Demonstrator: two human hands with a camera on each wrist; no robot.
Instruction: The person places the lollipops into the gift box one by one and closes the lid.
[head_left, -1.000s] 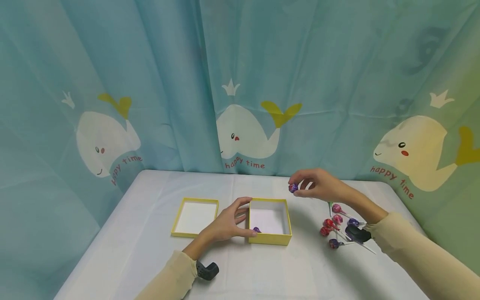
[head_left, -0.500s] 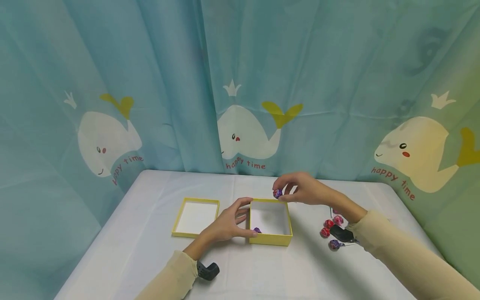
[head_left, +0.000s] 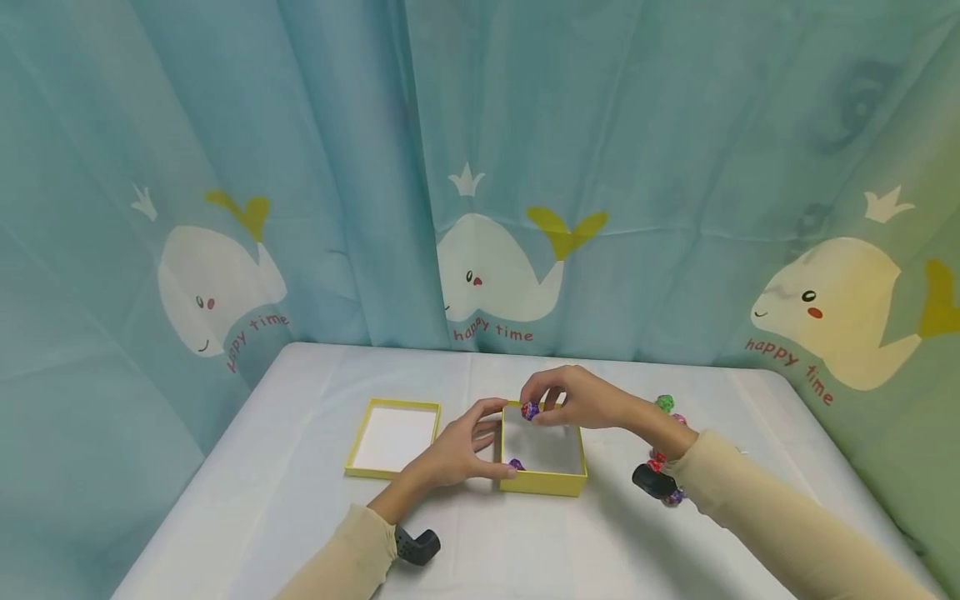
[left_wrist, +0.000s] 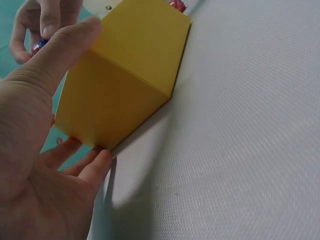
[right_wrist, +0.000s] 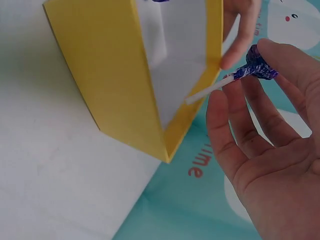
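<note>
A yellow box (head_left: 545,484) with a white inside stands without its lid on the white table, one purple-wrapped lollipop (head_left: 516,464) lying in its front left corner. My left hand (head_left: 448,452) grips the box's left side, thumb at the front corner and fingers at the back. Over the back of the box, my right hand (head_left: 588,400) pinches a red and purple wrapped lollipop (right_wrist: 256,64) by its head. Its white stick (right_wrist: 210,90) points over the box opening in the right wrist view.
The yellow-edged lid (head_left: 393,438) lies white inside up, left of the box. Beyond the box on the right lie several more lollipops, among them a green one (head_left: 664,403) and a red one (head_left: 656,461), partly hidden by my right arm. A whale-printed curtain (head_left: 495,125) hangs behind the table (head_left: 480,558).
My right hand has carried the lollipop left and lower, from right of the box to over its back part. The left hand has kept its hold on the box.
</note>
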